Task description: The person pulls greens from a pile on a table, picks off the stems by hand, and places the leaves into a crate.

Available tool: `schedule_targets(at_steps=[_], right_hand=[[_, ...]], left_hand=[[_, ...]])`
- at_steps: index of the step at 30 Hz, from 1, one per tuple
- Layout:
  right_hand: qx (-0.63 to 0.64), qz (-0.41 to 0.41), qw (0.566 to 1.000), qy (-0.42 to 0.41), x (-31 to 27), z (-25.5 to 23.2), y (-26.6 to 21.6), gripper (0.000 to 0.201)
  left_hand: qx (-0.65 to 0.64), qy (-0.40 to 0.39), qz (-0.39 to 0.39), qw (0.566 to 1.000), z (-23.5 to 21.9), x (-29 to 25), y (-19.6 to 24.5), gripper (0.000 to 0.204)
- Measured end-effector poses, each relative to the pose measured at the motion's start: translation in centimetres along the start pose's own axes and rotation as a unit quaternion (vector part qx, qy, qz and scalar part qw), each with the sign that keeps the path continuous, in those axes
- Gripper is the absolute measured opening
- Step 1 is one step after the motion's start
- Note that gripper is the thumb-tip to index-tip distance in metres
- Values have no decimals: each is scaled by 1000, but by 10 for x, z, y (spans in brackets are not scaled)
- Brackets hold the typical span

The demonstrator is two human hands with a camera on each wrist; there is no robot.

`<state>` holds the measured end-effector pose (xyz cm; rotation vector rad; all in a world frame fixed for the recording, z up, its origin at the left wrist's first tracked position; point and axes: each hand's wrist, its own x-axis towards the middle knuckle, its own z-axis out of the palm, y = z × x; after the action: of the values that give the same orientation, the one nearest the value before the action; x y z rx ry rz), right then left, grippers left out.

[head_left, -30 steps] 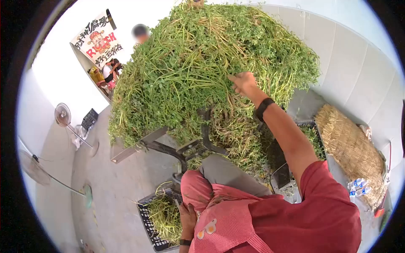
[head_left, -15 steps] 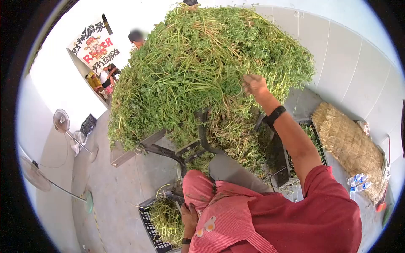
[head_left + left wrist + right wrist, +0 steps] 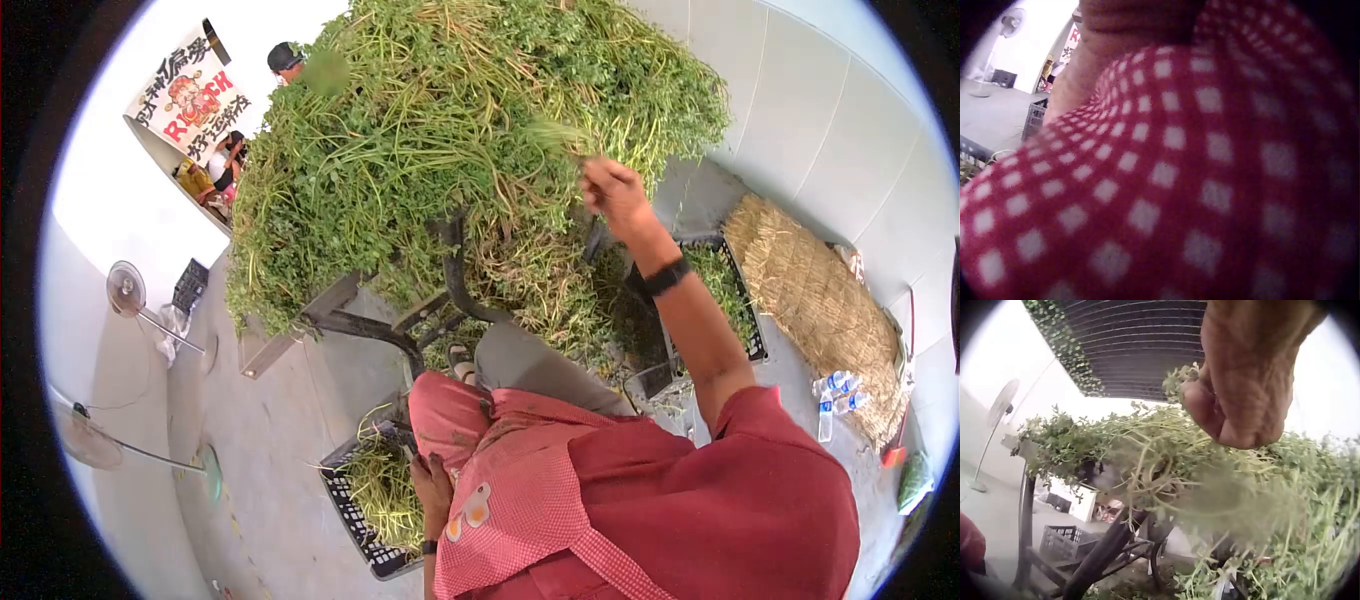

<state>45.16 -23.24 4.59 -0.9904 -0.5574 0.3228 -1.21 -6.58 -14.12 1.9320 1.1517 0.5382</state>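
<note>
Right hand (image 3: 612, 192) raised, arm outstretched, fingers clenched around stems (image 3: 1166, 456) from herb pile (image 3: 440, 150).

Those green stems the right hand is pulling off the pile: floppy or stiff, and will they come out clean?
Probably floppy: the stems droop and curl below the right hand instead of standing straight. Likely light, since a few fingers lift a tuft. Probably not clean: the pile looks tangled, so neighbouring strands may drag along and some could drop.
</note>
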Motion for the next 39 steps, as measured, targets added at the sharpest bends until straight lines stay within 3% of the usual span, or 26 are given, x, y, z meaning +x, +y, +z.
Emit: schedule_targets(at_steps=[3,4,5,7,8,10,12,13,15,16,18,19,21,22,23,25,29,31,34,39], right_hand=[[177,-11,969,172,-19,-57,14,33],[221,-7,949,224,-26,-63,16,37],[264,-2,924,276,-33,-66,21,41],[195,70,957,205,-33,-50,38,43],[95,97,981,141,-31,-30,41,48],[-52,93,993,58,-28,12,49,41],[-178,105,978,7,-11,51,42,35],[-178,102,979,5,0,64,43,35],[-438,-17,898,38,19,79,45,29],[-439,-18,898,37,27,78,48,29],[-477,-96,874,6,40,78,56,30],[-478,-98,873,3,41,79,55,30],[-301,-54,951,43,40,75,54,26],[-231,10,972,30,35,74,43,23],[-233,10,972,27,29,73,37,23],[-43,26,999,-11,16,71,29,12],[44,13,997,-62,1,62,25,13],[40,15,997,-65,-6,55,23,11],[13,-48,996,-75,-16,53,12,9],[-59,-56,994,-78,-20,42,8,9]], left_hand=[[4,32,-7,999,10,12,-38,52],[-17,-12,-39,999,-1,4,-7,53],[-15,-12,-39,999,-1,2,-9,53],[3,8,-12,1000,1,6,-11,53],[5,8,-10,1000,1,7,-5,53],[-2,-14,-35,999,0,4,7,54],[5,-12,-34,999,2,5,5,54],[14,-12,-34,999,4,6,4,54],[-5,-20,-46,999,3,4,14,54],[-23,-28,-57,998,2,4,17,55],[-8,-26,-58,998,2,6,6,55],[9,-26,-60,998,2,6,6,55],[-23,-29,-58,998,2,4,6,55],[-51,-33,-54,997,3,3,8,55],[-54,-32,-56,996,3,3,8,55],[-26,-39,-67,997,3,5,10,53],[-26,-41,-45,998,10,11,-10,52],[59,-59,39,996,9,13,-13,51],[53,-34,-16,998,14,16,-4,51],[38,-53,0,998,15,26,-9,46]])
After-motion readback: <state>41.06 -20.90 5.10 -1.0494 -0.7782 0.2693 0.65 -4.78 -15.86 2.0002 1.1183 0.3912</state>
